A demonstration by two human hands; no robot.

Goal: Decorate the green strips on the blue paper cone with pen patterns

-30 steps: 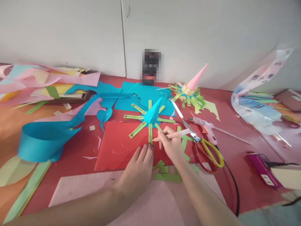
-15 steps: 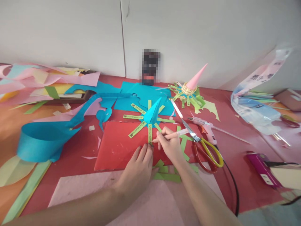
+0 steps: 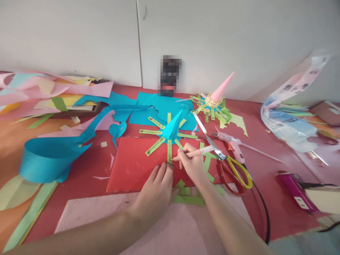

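Note:
A blue paper cone (image 3: 172,127) stands on a round blue base, with several green paper strips (image 3: 155,146) spread out from it; some carry dark stars and curly marks. Fingertips of my left hand (image 3: 156,187) lie flat on the end of the strip pointing toward me, pressing it against a red board (image 3: 130,163). A pale pink pen (image 3: 198,152) is gripped in my right hand (image 3: 193,166), its tip at that same strip. Loose green paper pieces (image 3: 188,200) lie beneath and beside my hands, partly covered by them.
Scissors (image 3: 235,171) with red and yellow handles and a pink glue gun (image 3: 231,141) lie at right. Behind them stands a pink paper cone (image 3: 221,88). A blue paper ring (image 3: 47,159) and piled paper scraps (image 3: 53,88) occupy the left. A purple power strip (image 3: 296,189) sits far right.
The right hand and pen have shifted very slightly at the strip's end. My left hand and the blue cone stay in place.

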